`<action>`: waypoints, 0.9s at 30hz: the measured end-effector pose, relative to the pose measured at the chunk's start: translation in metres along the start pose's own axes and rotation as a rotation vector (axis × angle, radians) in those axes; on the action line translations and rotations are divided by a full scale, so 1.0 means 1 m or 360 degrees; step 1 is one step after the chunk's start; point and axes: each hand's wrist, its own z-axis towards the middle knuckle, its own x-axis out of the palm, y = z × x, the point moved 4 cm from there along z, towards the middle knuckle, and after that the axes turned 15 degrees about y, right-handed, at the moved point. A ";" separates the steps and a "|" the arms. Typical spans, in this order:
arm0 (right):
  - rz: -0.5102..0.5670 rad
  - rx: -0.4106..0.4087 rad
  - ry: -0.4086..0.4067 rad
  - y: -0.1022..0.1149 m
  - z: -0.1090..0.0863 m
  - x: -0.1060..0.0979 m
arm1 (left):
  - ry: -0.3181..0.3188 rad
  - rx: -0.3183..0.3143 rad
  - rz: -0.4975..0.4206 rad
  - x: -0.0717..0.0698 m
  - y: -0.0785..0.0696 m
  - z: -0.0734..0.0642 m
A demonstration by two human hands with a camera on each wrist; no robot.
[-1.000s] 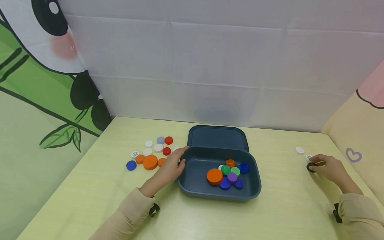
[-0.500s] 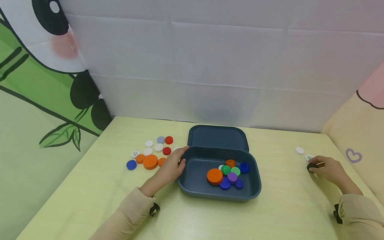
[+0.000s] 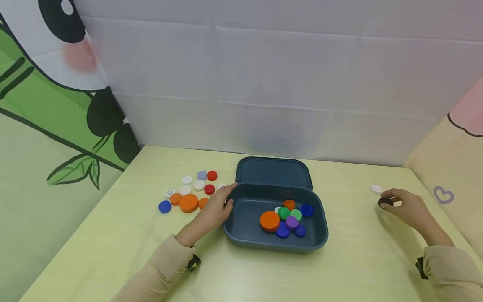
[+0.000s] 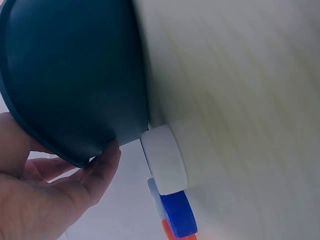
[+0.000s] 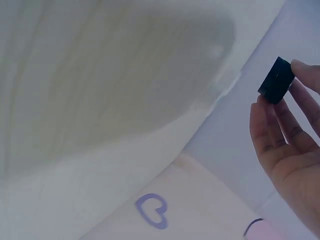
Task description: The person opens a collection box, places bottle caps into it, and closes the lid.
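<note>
A dark blue plastic box [image 3: 241, 240] stands in the middle of the table with several coloured bottle caps inside, among them a large orange cap [image 3: 269, 221] and a purple cap [image 3: 292, 222]. My left hand [image 3: 214, 213] grips its left rim, the fingers curled round the wall in the left wrist view. On the right side, my right hand [image 3: 408, 208] pinches a black bottle cap [image 5: 277, 80] between thumb and fingertips, raised above the table. Just beyond those fingers lies a white cap [image 3: 376, 189]. Part of another white cap shows under the hand, mostly hidden.
Left of the box, several loose caps lie on the table [image 3: 113, 251], including a large orange one [image 3: 188, 203], a blue cap [image 3: 164, 206] and a red cap [image 3: 212, 175]. A dark blue lid [image 3: 274, 171] lies behind the box. A white sheet [image 3: 271, 84] hangs at the back.
My right hand has taken hold of the black cap, lifted it off the table and moved it slightly left. My left hand and the box have stayed in place.
</note>
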 end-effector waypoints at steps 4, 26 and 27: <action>-0.0016 -0.0107 -0.0099 0.025 0.004 -0.002 | 0.0000 -0.0008 0.0011 0.000 0.000 0.001; -0.0178 -0.0813 -0.0186 0.177 0.007 0.033 | 0.0009 -0.0025 0.0005 0.001 0.002 0.001; -0.0179 -0.0833 -0.0165 0.183 0.007 0.036 | 0.0006 -0.0022 0.0009 0.001 0.002 0.001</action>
